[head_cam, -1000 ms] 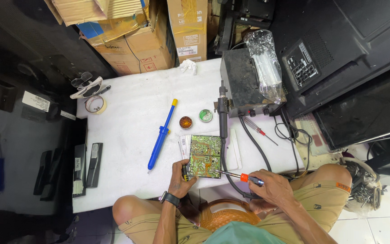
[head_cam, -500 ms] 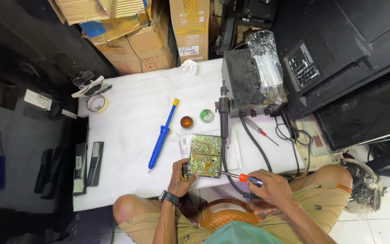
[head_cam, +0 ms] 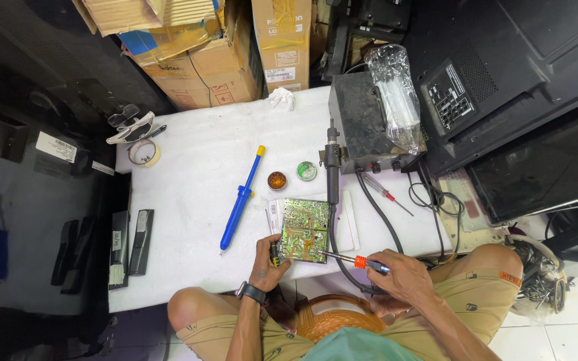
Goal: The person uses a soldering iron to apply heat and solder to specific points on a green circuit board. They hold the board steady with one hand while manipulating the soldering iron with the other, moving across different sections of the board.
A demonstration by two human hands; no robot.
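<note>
White tabletop (head_cam: 188,200) carries a green circuit board (head_cam: 304,239) near its front edge, at about six o'clock. At the board's seven o'clock corner the left hand (head_cam: 267,262) pinches its edge, while the right hand (head_cam: 396,274), at four o'clock, is clenched around a soldering iron (head_cam: 359,261) whose tip touches the board.

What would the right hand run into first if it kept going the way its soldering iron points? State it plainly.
The right hand aims the soldering iron leftward, its tip already at the green circuit board. So the board comes first, with the left hand gripping the board's near edge just beyond. Exact tip contact is hard to judge.
</note>
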